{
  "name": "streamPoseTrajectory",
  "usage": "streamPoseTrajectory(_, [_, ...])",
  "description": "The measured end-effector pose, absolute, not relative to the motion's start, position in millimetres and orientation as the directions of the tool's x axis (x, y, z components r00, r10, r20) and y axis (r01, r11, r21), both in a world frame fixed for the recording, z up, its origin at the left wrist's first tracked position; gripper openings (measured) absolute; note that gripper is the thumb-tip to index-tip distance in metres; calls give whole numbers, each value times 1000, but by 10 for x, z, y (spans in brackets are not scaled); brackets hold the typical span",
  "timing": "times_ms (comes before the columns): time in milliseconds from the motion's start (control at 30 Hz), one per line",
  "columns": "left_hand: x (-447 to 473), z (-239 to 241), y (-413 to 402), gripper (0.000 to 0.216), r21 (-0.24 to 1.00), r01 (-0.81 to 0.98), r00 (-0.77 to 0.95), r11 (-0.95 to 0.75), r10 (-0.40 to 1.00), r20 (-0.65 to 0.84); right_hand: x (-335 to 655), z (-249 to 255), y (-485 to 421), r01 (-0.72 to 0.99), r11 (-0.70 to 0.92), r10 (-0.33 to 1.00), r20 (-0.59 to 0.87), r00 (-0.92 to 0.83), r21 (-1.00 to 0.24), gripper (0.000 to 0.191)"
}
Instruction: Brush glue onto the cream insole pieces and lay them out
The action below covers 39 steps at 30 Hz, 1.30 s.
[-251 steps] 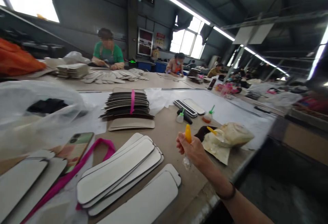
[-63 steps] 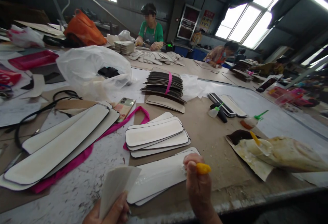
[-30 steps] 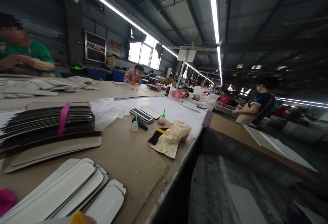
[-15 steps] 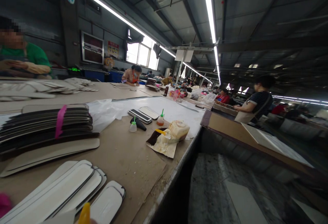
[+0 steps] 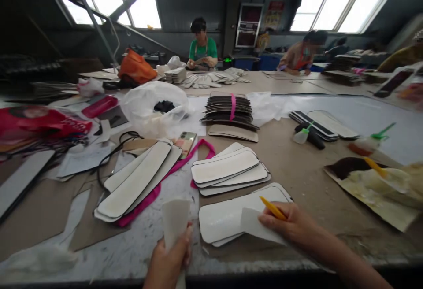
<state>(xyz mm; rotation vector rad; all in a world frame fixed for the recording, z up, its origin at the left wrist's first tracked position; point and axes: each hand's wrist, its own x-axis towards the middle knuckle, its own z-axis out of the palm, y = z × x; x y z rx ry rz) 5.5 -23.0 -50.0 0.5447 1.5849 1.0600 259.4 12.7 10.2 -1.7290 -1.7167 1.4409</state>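
Wide work surface (image 5: pixel 297 179), brown card & white sheet, seen from our seat. All places are given from the near panel stack (image 5: pixel 224 218), a few white padded panels w/ dark edges lying at the front edge betw. our hands.

Far beyond it, to the left: a big clear plastic bag (image 5: pixel 155 104) w/ sth dark inside. Left of it: long white panels (image 5: pixel 139 179) lying fanned on a pink strap (image 5: pixel 201 148). Straight beyond it, well apart: a dark strip bundle (image 5: pixel 228 113) tied w/ a pink band. Right of it: a glue-smeared sheet (image 5: pixel 373 187). Just beyond it: a second panel stack (image 5: pixel 228 168).

Our right hand (image 5: pixel 291 227) rests at its right end, grip closed round a yellow nozzle (image 5: pixel 272 208) that pokes out toward it; the fingertips touch a white paper piece (image 5: pixel 256 227) lying on its top panel. Our left hand (image 5: pixel 168 260) is just left of it, grip holding a curled paper slip (image 5: pixel 175 223) upright, thumb pressed to the slip.

Far right beyond it: a small bottle (image 5: pixel 301 135) w/ green tip.
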Motion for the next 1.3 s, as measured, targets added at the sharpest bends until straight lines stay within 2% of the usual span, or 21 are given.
streamPoseTrajectory(67, [106, -444, -151, 53, 839, -214, -280, 500, 792, -543, 2418, 48, 242, 625, -160, 823, -453, -343, -764, 30])
streamPoseTrajectory(200, [163, -352, -95, 35, 824, -166, -211, 541, 797, -566, 2106, 12, 476, 763, 29, 778, -465, -423, -646, 26])
streamPoseTrajectory(433, [104, -344, -49, 27, 789, -150, -88, 596, 787, -611, 1816, -33, 662, 847, 172, 781, -455, -429, -503, 21])
streamPoseTrajectory(700, [127, -322, -15, 17, 773, -64, -107, 631, 766, -634, 1731, 17, 645, 883, 324, 786, -422, -451, -340, 21])
streamPoseTrajectory(967, [194, -366, 55, 27, 771, 46, -142, 636, 768, -625, 1672, -44, 611, 886, 385, 798, -390, -460, -258, 22])
streamPoseTrajectory(1133, [222, -441, 74, 23, 765, 112, -173, 635, 770, -614, 1807, 10, 529, 889, 389, 802, -387, -455, -241, 21])
streamPoseTrajectory(1233, [229, -417, 55, 24, 777, 110, -180, 620, 781, -598, 2199, 102, 450, 915, 336, 806, -435, -401, -222, 19])
streamPoseTrajectory(1300, [232, -394, 37, 26, 788, 122, -197, 604, 793, -577, 2528, 135, 395, 953, 228, 840, -456, -296, -198, 19])
